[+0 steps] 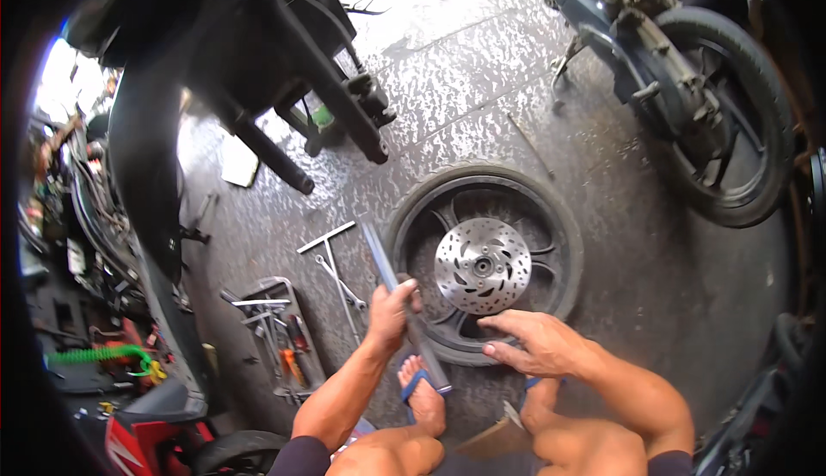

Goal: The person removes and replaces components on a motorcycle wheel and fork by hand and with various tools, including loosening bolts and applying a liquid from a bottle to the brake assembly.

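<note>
Left hand (pixel 393 312): fingers are wrapping round a metal tube (pixel 377 254), thumb side uppermost; the forearm is slanting in from below. Tube: smooth, straight, round, shining bluish-silver above the fist and greyer below; it is slanting across the left edge of the wheel from my viewpoint, its lower end hanging near a foot in a blue sandal (pixel 414 386).

Right hand (pixel 546 347): fingers are bending loosely, thumb standing apart from them, holding nothing visible; the elbow is bending outward, the palm facing down and inward. The fingertips are hovering over or touching the wheel's near side; I cannot tell which.

Wheel (pixel 564 218): dull rubber tyre, dark spoked rim, lying flat on the floor before the person. Brake disc (pixel 456 252): polished metal, round, pierced with holes and slots, sitting at its centre.

Left of the wheel: a T-handled wrench (pixel 327 238) and a slim spanner (pixel 338 279) are lying crossed. Nearby, a tray (pixel 315 357) is holding mixed tools.

Beyond: dark fork legs (pixel 340 114) are hanging at upper left; a motorcycle (pixel 779 132) is standing at upper right on scuffed, glossy grey flooring (pixel 456 89).
</note>
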Demonstrator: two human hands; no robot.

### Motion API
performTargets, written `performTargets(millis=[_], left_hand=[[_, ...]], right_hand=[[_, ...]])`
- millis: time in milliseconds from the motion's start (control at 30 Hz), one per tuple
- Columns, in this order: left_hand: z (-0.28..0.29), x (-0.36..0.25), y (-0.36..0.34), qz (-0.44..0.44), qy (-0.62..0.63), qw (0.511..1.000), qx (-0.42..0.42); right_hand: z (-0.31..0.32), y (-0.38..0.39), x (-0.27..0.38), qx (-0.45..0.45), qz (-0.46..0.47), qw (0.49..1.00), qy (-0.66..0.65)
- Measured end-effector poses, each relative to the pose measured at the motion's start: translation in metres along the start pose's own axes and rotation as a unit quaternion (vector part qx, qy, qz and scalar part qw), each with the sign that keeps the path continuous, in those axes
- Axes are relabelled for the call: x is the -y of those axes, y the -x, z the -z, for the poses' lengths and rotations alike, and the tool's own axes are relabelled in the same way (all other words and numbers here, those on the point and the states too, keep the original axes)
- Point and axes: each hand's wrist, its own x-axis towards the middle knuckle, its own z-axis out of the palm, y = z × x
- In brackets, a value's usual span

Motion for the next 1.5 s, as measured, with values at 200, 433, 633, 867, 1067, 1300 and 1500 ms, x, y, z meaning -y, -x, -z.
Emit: performTargets(millis=[200, 433, 633, 867, 1067, 1300, 1500], left_hand=[[0.139, -0.01, -0.007, 0.026, -0.35, 0.919, -0.178], [0.206, 0.05, -0.03, 0.086, -0.522, 0.803, -0.276], [0.203, 0.064, -0.044, 0.12, -0.589, 0.751, -0.274], [0.172, 0.059, -0.041, 0.156, -0.611, 0.706, -0.324], [0.145, 0.05, -0.039, 0.141, -0.63, 0.707, -0.288], [0.146, 0.023, -0.047, -0.057, -0.518, 0.769, -0.371], [0.09, -0.12, -0.075, -0.337, -0.031, 0.876, -0.345]], right_hand=[[0.03, 0.011, -0.084, -0.063, -0.058, 0.996, -0.018], [0.059, 0.037, -0.138, -0.254, -0.184, 0.947, -0.074], [0.055, 0.055, -0.191, -0.365, -0.329, 0.861, -0.131], [0.063, 0.042, -0.208, -0.326, -0.288, 0.898, -0.065], [0.064, 0.039, -0.229, -0.283, -0.331, 0.9, -0.007], [0.072, 0.031, -0.23, -0.261, -0.324, 0.907, 0.069], [0.126, -0.034, -0.143, -0.313, -0.191, 0.929, 0.043]])
